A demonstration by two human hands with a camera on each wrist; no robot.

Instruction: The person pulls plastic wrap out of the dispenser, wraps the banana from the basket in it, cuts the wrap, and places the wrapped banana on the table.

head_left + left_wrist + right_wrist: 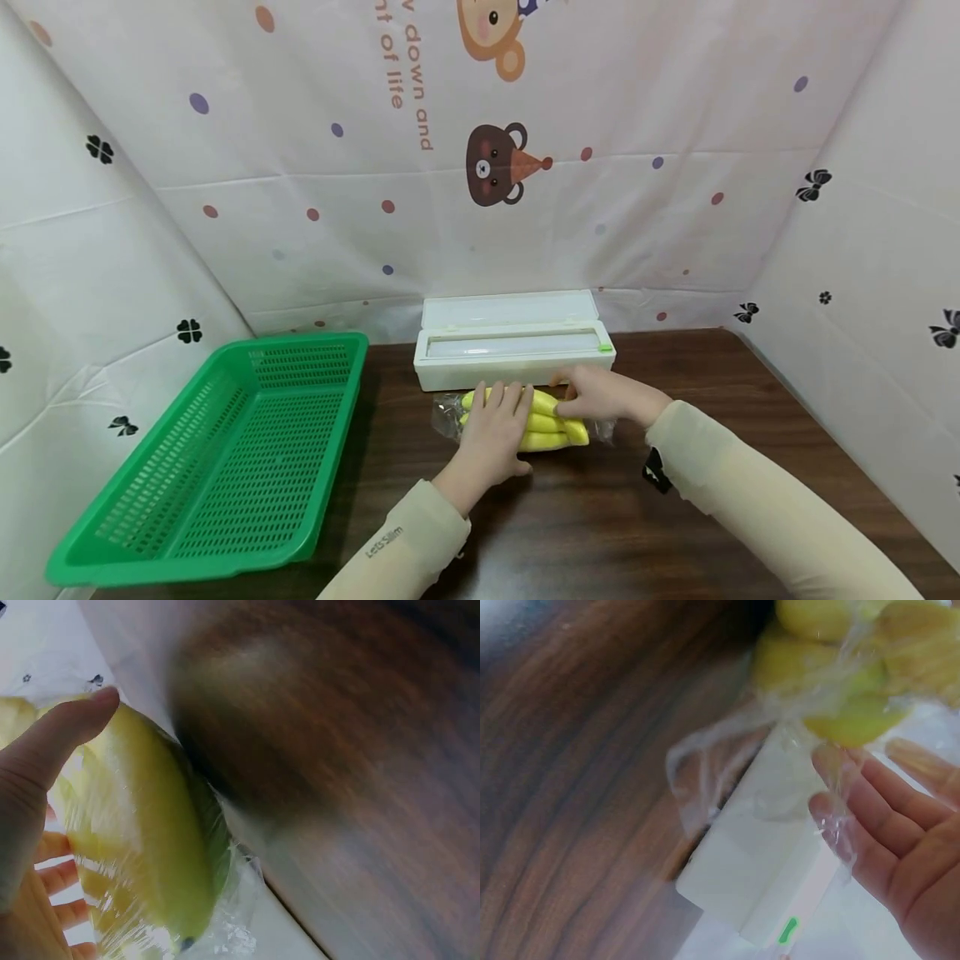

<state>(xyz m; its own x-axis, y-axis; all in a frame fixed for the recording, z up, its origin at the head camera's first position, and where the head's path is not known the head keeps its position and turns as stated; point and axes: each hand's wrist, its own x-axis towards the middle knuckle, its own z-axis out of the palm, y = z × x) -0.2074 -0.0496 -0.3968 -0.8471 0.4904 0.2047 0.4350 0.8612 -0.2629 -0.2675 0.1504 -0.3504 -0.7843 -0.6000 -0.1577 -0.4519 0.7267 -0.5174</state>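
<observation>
A bunch of yellow bananas [546, 422] lies on the table, covered in clear plastic wrap [447, 416] whose loose ends stick out on both sides. My left hand [491, 437] rests across the bunch with its fingers stretched out. In the left wrist view its thumb [67, 731] lies along the wrapped bananas [150, 817]. At the bunch's right end, my right hand [602, 394] touches the wrap. Loosely extended fingers [885, 795] show behind the film in the right wrist view, beneath the banana ends [855, 720].
Just behind the bananas stands a white wrap dispenser box [517, 371] with its lid [510, 308] raised and a green slider [604, 347] at its right. A green plastic basket [318, 500] sits on the left of the brown wooden table [600, 533]. Patterned cloth walls [360, 233] enclose the table.
</observation>
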